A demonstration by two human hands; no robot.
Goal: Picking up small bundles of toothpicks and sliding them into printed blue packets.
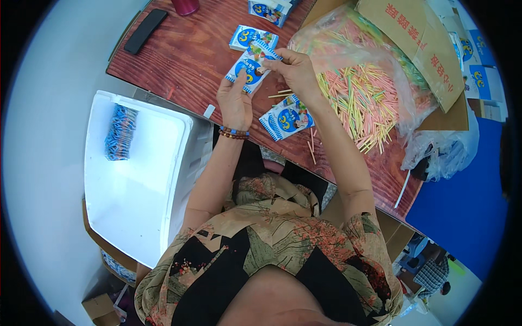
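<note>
My left hand (235, 100) grips a small blue-and-white packet (251, 68) from below, its thumb lying across the front. At the packet's upper right corner, my right hand (298, 73) pinches with thumb and fingertips; whether a stick is between them is too small to tell. Another such packet (239, 37) lies just beyond the held one. More packets (287, 119) lie overlapped on the table below my right wrist. To the right spreads a heap of thin pink, yellow and green sticks (359, 103), partly under a clear plastic bag (340, 41). A few loose sticks (311, 146) lie beside the packets.
A cardboard box (418, 49) stands behind the sticks. At left, a white foam box (187, 130) holds a row of packets (120, 132). A long black object (145, 31) and a red cup (186, 5) are on the far side of the wooden table (190, 60).
</note>
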